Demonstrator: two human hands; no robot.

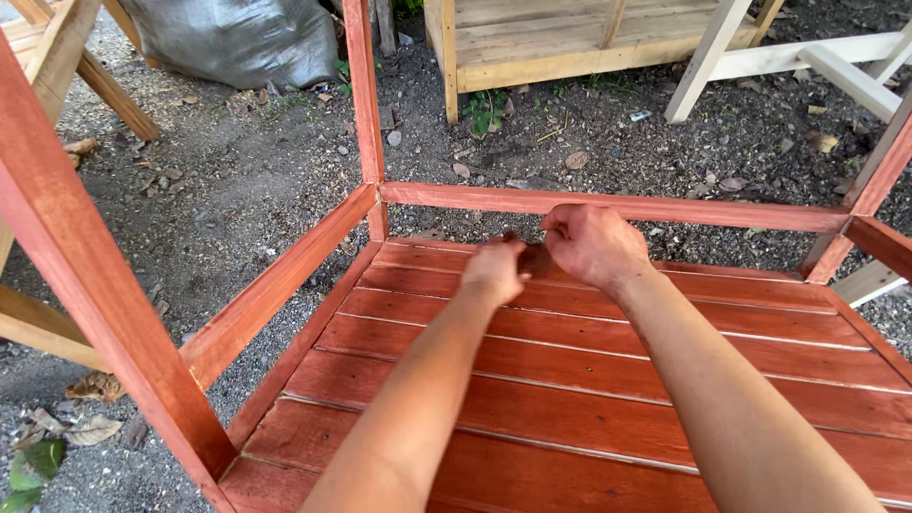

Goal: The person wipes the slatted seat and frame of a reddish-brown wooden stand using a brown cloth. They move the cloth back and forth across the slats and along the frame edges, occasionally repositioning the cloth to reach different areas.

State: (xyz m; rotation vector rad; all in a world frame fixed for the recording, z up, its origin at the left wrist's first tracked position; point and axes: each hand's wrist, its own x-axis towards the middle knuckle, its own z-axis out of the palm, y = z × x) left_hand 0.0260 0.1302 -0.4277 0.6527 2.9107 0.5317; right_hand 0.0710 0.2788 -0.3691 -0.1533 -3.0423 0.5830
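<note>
Gravel and dirt ground [247,190], littered with dry leaves, outdoors. Red-stained frame [608,204] upside down before you: slatted top [589,380] below, legs pointing up.

Your left hand [496,269] and right hand [594,245] meet over the far slats, just short of the far rail. Between them, a small dark wad [534,258], likely a rag or sanding scrap; too small to tell. Both hands pinched on it, fingers curled tight.

Risks, as a judgement: the wad is tiny, so your knuckles could scrape the rail edge. If the stain is wet, your forearms hanging low over the slats could smear it; wetness cannot be read here. Loose grit underfoot could stick to fresh finish.

Count:
- hands: two
- red legs in view: three
- slats: about six, the near ones partly hidden by your arms
- grey sack [237,38]: one
- bare wooden pieces behind: one unpainted table [532,43], one white frame [807,57], and bare timber at left [66,57]
</note>
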